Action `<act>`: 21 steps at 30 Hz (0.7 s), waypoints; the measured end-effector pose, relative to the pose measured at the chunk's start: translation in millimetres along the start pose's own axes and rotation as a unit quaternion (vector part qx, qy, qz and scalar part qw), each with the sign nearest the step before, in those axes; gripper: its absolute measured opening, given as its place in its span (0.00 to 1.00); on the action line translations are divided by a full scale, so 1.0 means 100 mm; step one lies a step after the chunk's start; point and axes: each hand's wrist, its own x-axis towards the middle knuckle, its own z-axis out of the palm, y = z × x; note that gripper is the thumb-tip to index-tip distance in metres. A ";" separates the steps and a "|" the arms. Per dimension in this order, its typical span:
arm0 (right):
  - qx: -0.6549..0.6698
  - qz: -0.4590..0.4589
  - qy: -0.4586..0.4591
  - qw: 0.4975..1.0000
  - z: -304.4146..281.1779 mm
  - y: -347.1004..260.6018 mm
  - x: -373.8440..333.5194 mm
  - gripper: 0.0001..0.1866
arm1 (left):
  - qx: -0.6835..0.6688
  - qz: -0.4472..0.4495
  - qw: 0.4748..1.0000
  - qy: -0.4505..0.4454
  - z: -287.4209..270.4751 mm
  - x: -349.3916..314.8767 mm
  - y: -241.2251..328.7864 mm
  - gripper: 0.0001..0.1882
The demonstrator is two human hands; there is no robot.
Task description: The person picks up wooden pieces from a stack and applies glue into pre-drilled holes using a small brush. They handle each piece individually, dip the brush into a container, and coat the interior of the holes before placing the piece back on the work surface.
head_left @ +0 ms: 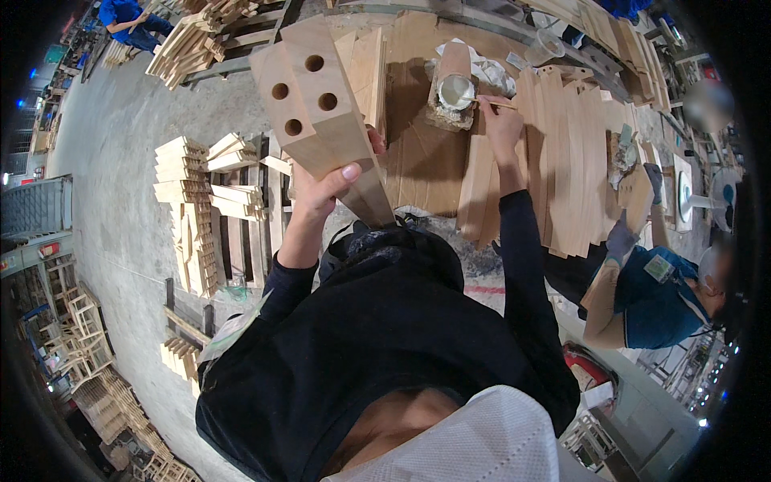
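Note:
My left hand is closed around a thick pale wooden piece, held tilted up in front of me with several round drilled holes in its upper face. A seam between the holes suggests two boards side by side. My right hand pinches a thin wooden stick. The stick's far end reaches the mouth of a tipped container with a whitish substance inside. This container rests on a crusted block on the cardboard-covered table.
Long wooden boards lie in a row right of the container. Crumpled white wrapping sits behind it. At right, a gloved co-worker holds a drilled wooden piece. Stacked wood stands on the left; another person is far left.

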 end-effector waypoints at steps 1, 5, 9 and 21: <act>-0.016 0.002 -0.009 1.000 0.02 0.00 0.00 0.12 | -0.018 0.002 1.000 0.006 -0.01 -0.01 0.00 0.35; 0.091 0.102 -0.034 0.990 0.12 0.05 -0.05 0.13 | -0.059 0.006 0.998 0.025 -0.05 -0.03 -0.02 0.33; 0.363 0.232 0.000 0.903 0.36 0.17 -0.20 0.13 | -0.056 0.005 0.998 0.022 -0.08 -0.01 -0.06 0.34; 0.648 0.343 0.079 0.676 0.53 0.49 -0.46 0.11 | -0.054 -0.005 0.998 0.030 -0.08 0.00 -0.03 0.33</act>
